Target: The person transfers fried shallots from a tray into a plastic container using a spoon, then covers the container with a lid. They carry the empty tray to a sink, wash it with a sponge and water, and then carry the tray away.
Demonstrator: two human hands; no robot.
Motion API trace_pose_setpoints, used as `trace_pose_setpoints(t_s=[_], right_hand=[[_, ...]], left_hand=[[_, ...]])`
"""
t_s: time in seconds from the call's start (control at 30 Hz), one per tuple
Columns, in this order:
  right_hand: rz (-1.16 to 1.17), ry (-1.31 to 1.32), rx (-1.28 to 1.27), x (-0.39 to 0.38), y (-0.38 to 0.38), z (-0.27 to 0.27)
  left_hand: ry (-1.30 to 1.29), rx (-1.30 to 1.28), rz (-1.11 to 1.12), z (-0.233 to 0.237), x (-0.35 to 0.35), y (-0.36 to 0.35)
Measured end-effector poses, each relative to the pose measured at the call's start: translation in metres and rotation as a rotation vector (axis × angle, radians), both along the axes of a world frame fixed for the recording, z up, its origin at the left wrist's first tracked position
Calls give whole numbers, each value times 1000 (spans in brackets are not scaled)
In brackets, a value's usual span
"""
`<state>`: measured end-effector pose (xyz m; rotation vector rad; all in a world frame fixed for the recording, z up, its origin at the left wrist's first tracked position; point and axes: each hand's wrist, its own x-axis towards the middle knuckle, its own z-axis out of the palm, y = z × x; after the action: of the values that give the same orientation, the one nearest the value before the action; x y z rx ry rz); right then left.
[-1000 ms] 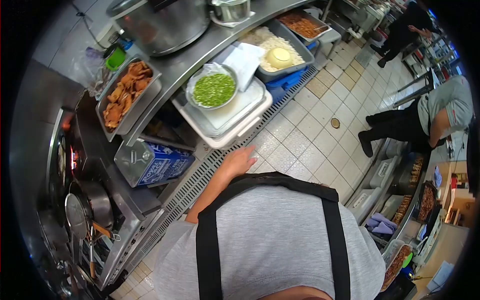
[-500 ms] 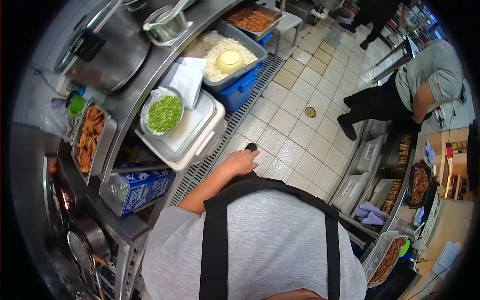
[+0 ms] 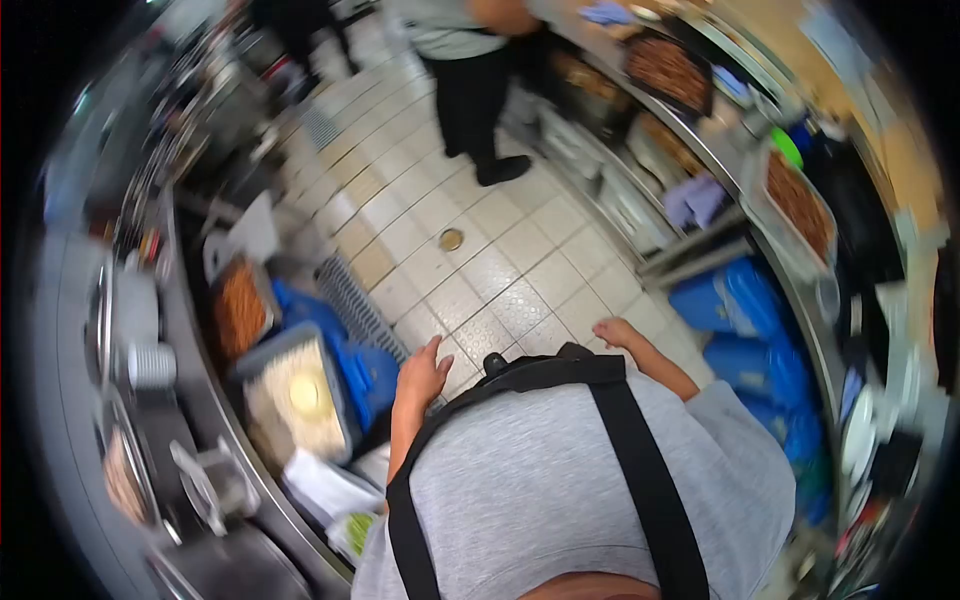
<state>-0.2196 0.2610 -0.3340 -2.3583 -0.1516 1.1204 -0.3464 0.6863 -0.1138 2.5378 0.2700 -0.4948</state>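
Observation:
My left hand (image 3: pixel 424 369) is held out over the tiled floor with its fingers apart and nothing in it. It is nearest to a grey tub of white grains (image 3: pixel 345 412) with a pale yellow bowl (image 3: pixel 309 394) on top. My right hand (image 3: pixel 618 333) hangs at my other side above the floor, its fingers curled in; whether it holds anything is too small to tell. Beside the tub lies a tray of orange-brown food (image 3: pixel 241 310). White cloth or paper (image 3: pixel 328 487) and chopped greens (image 3: pixel 360 529) are partly hidden near my left arm.
A co-worker in black trousers (image 3: pixel 468 105) stands ahead at the right counter; another person's dark legs (image 3: pixel 300 35) show farther back. Blue bins (image 3: pixel 733 298) sit under the right counter, below a container of brown food (image 3: pixel 797 207). A drain (image 3: pixel 451 239) marks the floor.
The view has swung right, so the left counter and co-worker appear farther left. My right hand has come into view. My left hand's fingers are spread more.

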Motion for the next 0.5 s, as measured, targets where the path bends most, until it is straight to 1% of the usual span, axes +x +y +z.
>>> trace_pose_setpoints(t_s=[0.03, 0.1, 0.2, 0.23, 0.3, 0.37, 0.4, 0.5], right_hand=[[-81, -23, 68, -8, 7, 14], [-209, -85, 195, -24, 12, 30], [-271, 19, 108, -47, -3, 37], [-234, -92, 82, -57, -16, 28], [-144, -306, 22, -81, -51, -13], [-289, -138, -22, -91, -73, 4], [-353, -50, -43, -94, -85, 13], [-405, 53, -59, -89, -119, 12]], left_hand=[[30, 6, -40, -7, 13, 4], [79, 3, -192, -14, 38, 2], [111, 1, -390, -21, 81, -12], [113, 1, -452, -22, 94, -21], [63, 3, -536, -17, 124, -45], [13, 13, -620, -15, 154, -73], [-47, -5, -662, -25, 169, -86], [-42, 24, -730, -12, 210, -139]])
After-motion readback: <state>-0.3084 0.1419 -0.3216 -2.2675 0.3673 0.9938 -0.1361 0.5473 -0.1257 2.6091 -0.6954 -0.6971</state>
